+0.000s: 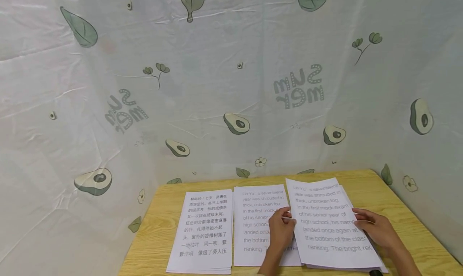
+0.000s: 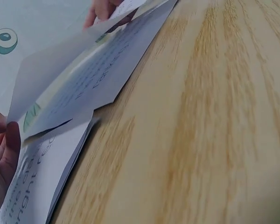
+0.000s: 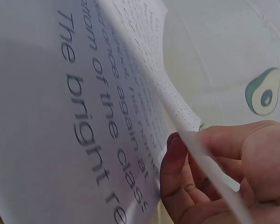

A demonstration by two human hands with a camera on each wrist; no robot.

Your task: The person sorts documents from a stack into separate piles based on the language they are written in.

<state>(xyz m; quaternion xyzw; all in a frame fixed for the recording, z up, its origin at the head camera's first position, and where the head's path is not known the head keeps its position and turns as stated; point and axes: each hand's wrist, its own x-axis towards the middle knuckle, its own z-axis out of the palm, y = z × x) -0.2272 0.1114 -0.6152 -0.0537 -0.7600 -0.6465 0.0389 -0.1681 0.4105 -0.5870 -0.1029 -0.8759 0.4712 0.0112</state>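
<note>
Both hands hold a printed sheet of paper (image 1: 330, 227) with large English text, raised at the right of the table. My left hand (image 1: 281, 229) pinches its left edge between thumb and fingers, over the right part of the middle paper stack (image 1: 253, 237). On the opposite edge, my right hand (image 1: 376, 227) pinches the paper with thumb and fingertips. More paper (image 1: 384, 268) shows beneath the raised sheet at its lower right. The left wrist view shows a gap under the sheet (image 2: 114, 70). In the right wrist view, its edge crosses in front of my right hand (image 3: 261, 168).
A stack of sheets with Chinese text (image 1: 202, 235) lies on the left of the yellow wooden table (image 1: 152, 227). A small black object (image 1: 376, 272) sits at the front edge. Behind the table hangs a pale curtain (image 1: 202, 99) with avocado and leaf prints.
</note>
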